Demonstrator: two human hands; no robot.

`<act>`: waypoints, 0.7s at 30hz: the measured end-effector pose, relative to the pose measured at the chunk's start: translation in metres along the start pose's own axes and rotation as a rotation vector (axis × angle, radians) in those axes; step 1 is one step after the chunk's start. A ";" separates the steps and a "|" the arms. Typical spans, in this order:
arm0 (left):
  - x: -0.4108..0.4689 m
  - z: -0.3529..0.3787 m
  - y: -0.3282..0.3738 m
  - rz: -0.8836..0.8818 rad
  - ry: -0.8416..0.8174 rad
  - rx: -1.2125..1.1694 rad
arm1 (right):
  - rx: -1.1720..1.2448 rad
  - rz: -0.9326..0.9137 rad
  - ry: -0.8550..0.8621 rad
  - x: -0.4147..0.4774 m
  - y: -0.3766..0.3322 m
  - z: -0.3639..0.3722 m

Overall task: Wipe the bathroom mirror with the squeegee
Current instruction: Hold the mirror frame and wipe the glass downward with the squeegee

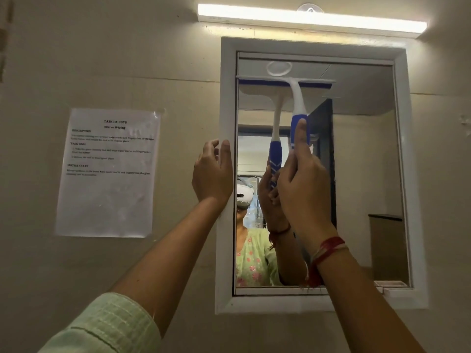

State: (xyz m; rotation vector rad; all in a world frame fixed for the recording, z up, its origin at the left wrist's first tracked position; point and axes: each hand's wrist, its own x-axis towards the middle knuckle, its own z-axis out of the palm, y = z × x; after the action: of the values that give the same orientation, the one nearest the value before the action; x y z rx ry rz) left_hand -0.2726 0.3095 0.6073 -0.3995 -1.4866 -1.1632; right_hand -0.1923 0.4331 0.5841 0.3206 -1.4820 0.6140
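Note:
A white-framed mirror (pixel 364 174) hangs on the beige wall. A white and blue squeegee (pixel 297 98) has its blade pressed flat against the glass near the mirror's top left. My right hand (pixel 303 184) is closed around its blue handle, thumb pointing up along the grip. Fingers spread, my left hand (pixel 212 174) rests on the mirror's left frame edge, holding nothing. The glass reflects the squeegee, my hands and a person wearing a headset.
A printed task sheet (pixel 108 174) is taped to the wall left of the mirror. A lit tube light (pixel 311 19) runs above the frame. A small suction hook (pixel 279 68) sticks to the mirror's top.

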 end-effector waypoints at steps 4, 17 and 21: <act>-0.001 0.000 0.000 0.003 0.000 -0.001 | 0.014 -0.007 -0.017 -0.014 0.003 -0.001; -0.001 0.001 -0.002 0.026 0.017 -0.028 | 0.013 0.004 -0.046 -0.060 0.010 -0.004; 0.000 0.002 -0.003 0.032 0.015 -0.050 | 0.026 0.009 -0.061 -0.071 0.012 -0.006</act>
State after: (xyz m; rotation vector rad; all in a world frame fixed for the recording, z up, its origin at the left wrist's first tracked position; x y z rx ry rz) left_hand -0.2762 0.3094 0.6057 -0.4464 -1.4353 -1.1772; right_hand -0.1922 0.4327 0.5120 0.3553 -1.5356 0.6356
